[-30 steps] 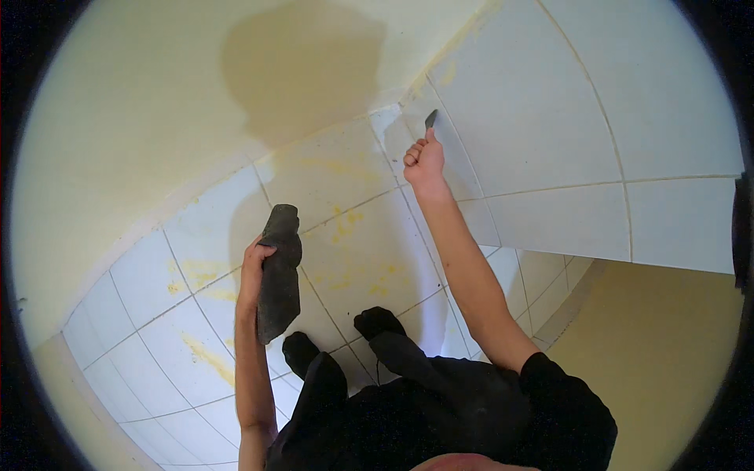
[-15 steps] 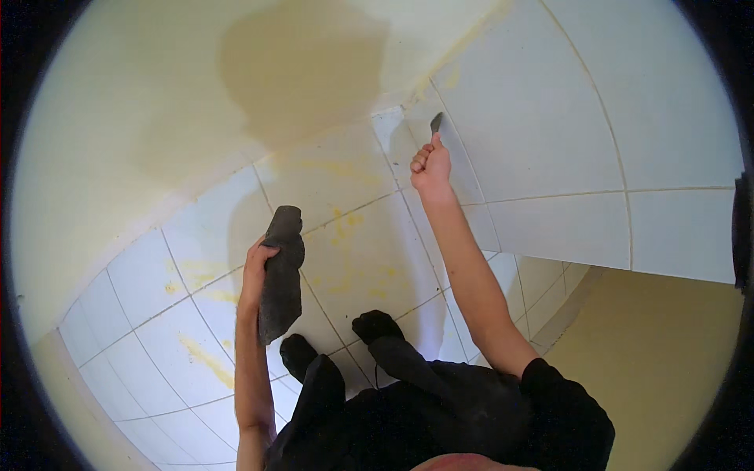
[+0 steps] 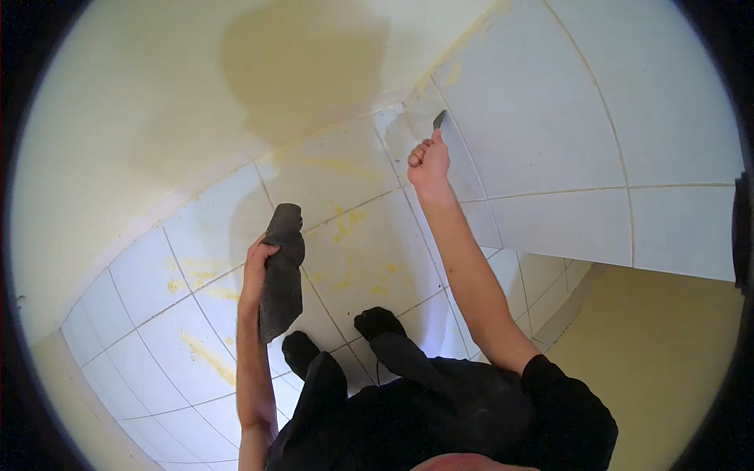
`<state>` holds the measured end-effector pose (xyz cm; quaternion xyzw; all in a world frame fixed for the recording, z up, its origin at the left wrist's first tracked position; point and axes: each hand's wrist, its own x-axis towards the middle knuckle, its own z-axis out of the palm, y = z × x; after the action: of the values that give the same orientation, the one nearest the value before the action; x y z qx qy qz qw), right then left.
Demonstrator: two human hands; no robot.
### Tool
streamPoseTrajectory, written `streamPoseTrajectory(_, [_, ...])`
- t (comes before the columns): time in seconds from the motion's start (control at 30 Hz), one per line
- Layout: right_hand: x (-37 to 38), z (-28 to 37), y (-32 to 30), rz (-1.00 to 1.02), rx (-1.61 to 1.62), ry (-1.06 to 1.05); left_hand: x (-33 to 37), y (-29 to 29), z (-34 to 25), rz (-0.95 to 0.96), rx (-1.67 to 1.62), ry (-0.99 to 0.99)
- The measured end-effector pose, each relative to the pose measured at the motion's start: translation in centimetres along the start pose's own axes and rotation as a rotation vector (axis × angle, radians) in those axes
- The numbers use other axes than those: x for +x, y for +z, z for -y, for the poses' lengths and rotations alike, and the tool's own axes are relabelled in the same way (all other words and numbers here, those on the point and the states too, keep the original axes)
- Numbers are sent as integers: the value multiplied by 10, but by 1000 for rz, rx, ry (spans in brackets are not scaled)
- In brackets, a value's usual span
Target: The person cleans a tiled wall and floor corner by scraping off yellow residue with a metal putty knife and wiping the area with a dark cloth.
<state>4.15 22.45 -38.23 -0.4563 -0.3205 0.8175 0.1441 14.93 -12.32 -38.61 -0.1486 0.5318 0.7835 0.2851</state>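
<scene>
A small metal scraper (image 3: 439, 119) stuck out of the top of the right hand (image 3: 429, 162), its grey blade tip showing just past the knuckles at about one o'clock from the fist. The fingers were clenched tight round the handle, which was hidden inside the grip, and the blade tip met the white tiled wall (image 3: 565, 118) close to the corner where it joins the cream wall (image 3: 118, 118). The right forearm ran down from the fist toward five o'clock, ending in a black sleeve (image 3: 561, 392).

At about eight o'clock from the scraper, well apart from it, the left hand (image 3: 256, 271) was grasping a dark grey cloth (image 3: 281, 271). The fingers wrapped its left edge near the upper part, the thumb on the near side; the cloth's bunched top rose above the hand toward twelve o'clock, and the rest hung down past it toward six o'clock.

Below both hands lay a floor of white tiles (image 3: 149, 275) marked with yellow smears (image 3: 345, 224), some of them between the two hands. Two feet in black socks (image 3: 378, 322) stood on the tiles at about six o'clock from the cloth's right side. A yellow-beige surface (image 3: 667, 353) showed at four o'clock beyond the tiled wall's lower edge.
</scene>
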Motion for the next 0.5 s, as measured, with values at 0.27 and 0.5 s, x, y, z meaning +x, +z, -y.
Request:
streamPoseTrajectory(0.27, [12,8,10,21,-83,-25,7,0,-1,-4,70,27])
streamPoseTrajectory(0.5, [7,16,-43,117,-203,-72,1,-2,0,-39,49,28])
